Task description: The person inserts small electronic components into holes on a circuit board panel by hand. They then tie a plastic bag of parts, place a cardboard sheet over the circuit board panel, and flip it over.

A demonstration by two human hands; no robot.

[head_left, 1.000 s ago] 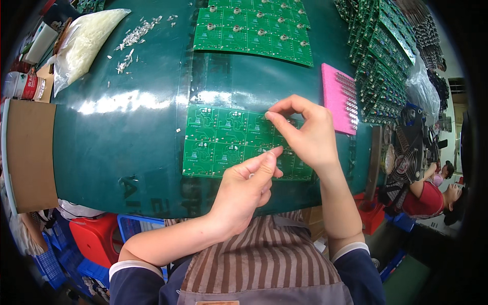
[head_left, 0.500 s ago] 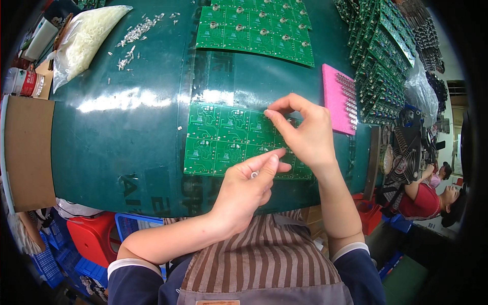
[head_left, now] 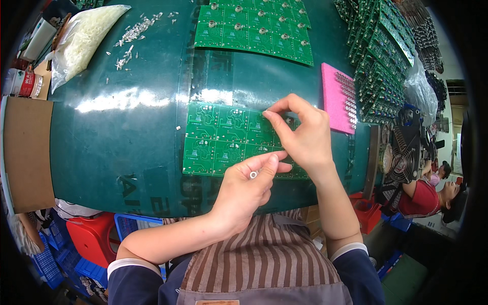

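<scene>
A green circuit board panel lies on the table in front of me, marked off into several repeated sections. Over its upper right part is my right hand, thumb and forefinger pinched close to the board's surface. Whatever sits between those fingertips is too small to make out. My left hand rests at the panel's lower edge, its fingers curled around a small white ring-ended part. Both hands cover much of the board's right half.
Another board panel with round metal parts lies farther back. A pink foam block holds rows of small parts beside stacked green boards. At the left are a bag of pale parts, loose clear pieces and a cardboard piece.
Both hands hold nearly the same places. My right hand has shifted slightly left, and the view has moved a little.
</scene>
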